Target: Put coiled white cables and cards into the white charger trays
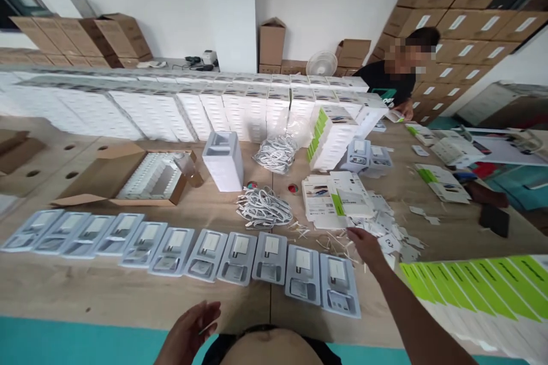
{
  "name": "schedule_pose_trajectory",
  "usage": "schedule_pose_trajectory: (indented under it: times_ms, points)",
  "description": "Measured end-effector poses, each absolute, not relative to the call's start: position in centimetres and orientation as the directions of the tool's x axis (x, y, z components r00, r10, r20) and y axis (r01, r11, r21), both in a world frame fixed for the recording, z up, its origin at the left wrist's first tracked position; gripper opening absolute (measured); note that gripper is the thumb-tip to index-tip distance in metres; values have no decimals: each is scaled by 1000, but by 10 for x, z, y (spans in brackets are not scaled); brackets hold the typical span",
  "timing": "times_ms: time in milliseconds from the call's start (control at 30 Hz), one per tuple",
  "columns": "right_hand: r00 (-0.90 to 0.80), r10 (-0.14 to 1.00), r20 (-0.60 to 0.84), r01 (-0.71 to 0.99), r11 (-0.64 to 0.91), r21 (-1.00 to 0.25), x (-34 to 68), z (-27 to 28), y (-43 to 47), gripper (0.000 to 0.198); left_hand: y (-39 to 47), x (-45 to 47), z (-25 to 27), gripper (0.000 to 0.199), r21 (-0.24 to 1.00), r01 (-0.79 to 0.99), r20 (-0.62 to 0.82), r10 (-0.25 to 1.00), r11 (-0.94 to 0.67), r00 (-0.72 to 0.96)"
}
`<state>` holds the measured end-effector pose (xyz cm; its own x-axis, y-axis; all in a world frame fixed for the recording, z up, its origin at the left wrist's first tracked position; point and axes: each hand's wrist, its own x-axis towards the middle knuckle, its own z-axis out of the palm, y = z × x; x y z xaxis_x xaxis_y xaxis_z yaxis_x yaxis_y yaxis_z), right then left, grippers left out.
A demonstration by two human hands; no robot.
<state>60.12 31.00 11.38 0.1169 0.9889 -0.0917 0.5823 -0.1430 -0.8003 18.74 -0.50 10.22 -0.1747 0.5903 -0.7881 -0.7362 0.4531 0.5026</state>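
Observation:
My left hand hovers at the table's front edge, its fingers loosely curved and apart with nothing in them. My right hand reaches over loose white ties, with its fingers stretched towards the flat printed cartons. I see nothing held in it, and part of its fingers is hard to make out. Between my hands and the cables runs a row of grey plastic trays, each with a white piece and a small packet in it. Behind the row lies a bundle of white cables.
A second cable bundle, a stack of trays and an open cardboard box stand farther back. White boxes form a long wall. Green-striped boxes line the right. Across the table, a person handles a carton.

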Motion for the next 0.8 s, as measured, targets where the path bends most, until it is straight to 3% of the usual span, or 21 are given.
schedule_pose_trajectory:
  times_ms: [133,233,500,667,800]
  points:
    - [-208,974,-94,605,52,-795,505,106,323,22,-6,200,111,32,508,-710,-787,598,488,-152]
    - [-327,944,-52,617,171,-769,431,107,338,24,-3,204,120,36,543,-674,-765,626,501,-152]
    - [-331,938,-100,713,179,-678,336,102,363,38,-21,191,124,41,594,-699,-747,596,399,-295]
    - [-357,931,-78,626,177,-759,348,116,357,21,-20,196,136,38,588,-735,-721,630,337,-288]
    - [-390,919,-65,476,141,-868,360,136,317,40,9,203,152,32,646,-685,-620,755,337,-214]
